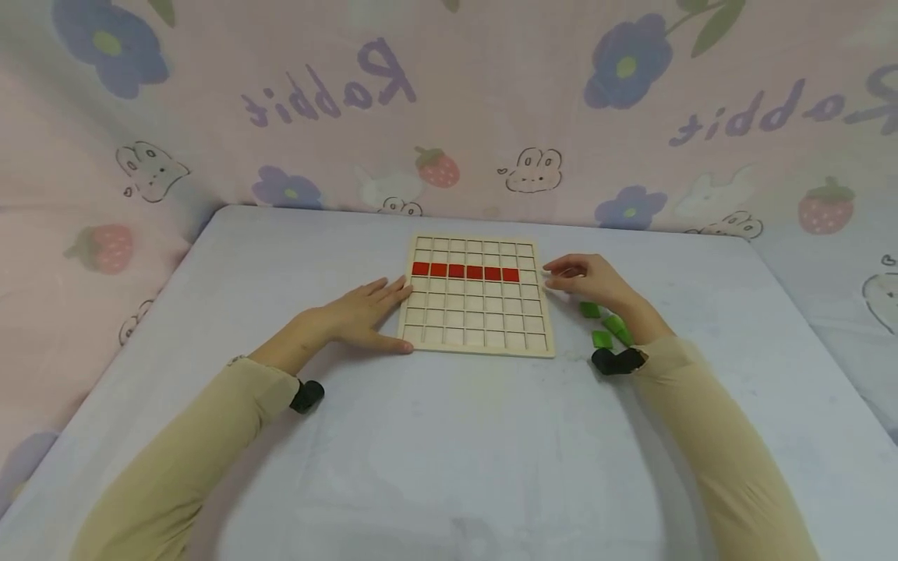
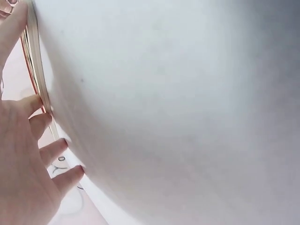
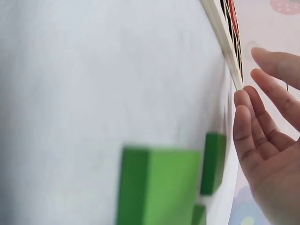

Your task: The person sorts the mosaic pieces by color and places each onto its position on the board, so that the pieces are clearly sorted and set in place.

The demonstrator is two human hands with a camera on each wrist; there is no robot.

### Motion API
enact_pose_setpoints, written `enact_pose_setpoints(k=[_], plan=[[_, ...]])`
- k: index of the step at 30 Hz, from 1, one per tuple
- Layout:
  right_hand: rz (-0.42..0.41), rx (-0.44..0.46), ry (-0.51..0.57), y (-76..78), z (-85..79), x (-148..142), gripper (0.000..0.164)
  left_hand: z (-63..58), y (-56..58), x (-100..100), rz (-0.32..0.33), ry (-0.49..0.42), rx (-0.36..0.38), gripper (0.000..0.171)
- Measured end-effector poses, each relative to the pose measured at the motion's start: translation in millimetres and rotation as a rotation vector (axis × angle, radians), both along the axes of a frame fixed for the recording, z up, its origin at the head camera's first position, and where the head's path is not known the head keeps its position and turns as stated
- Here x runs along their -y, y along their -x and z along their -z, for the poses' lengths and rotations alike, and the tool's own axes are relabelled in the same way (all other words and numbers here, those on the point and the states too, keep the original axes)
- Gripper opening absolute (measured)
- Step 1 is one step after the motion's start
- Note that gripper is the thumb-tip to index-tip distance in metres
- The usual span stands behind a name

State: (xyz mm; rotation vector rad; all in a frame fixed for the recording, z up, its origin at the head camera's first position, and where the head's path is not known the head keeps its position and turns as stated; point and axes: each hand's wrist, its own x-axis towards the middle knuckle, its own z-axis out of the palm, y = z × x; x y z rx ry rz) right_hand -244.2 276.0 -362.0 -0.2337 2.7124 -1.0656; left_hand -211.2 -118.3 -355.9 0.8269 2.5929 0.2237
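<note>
A pale wooden grid board (image 1: 475,319) lies flat on the table, with a row of red square tiles (image 1: 474,273) filling most of one row of its cells. My left hand (image 1: 361,315) is spread, its fingers and thumb touching the board's left edge; the left wrist view shows the fingertips along that edge (image 2: 41,70). Just off the board's right side hovers my right hand (image 1: 592,280), fingers loosely bent. In the right wrist view a gap shows between thumb and fingers, with nothing held. Several green blocks (image 1: 602,339) lie under and beside the right wrist.
A white cloth covers the table (image 1: 449,452). Behind it hangs a pink printed curtain (image 1: 477,101) with rabbits, flowers and strawberries. Dark wrist devices (image 1: 617,361) sit below both cuffs, the right one close to the green blocks.
</note>
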Motion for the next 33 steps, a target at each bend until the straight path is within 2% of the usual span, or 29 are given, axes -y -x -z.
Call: enact_pose_setpoints(k=[11, 24, 33], plan=[[0.017, -0.001, -0.004, -8.5, -3.4, -16, 0.049, -1.2, 3.3, 10, 0.072, -0.055, -0.014, 0.096], [0.005, -0.016, -0.024, -16.2, -3.1, -29, 0.049, 2.3, 3.6, 16, 0.095, -0.092, -0.003, 0.093], [0.032, 0.001, -0.046, -23.0, -5.5, -39, 0.050, 2.8, 4.3, 18, 0.104, -0.125, 0.013, 0.091]])
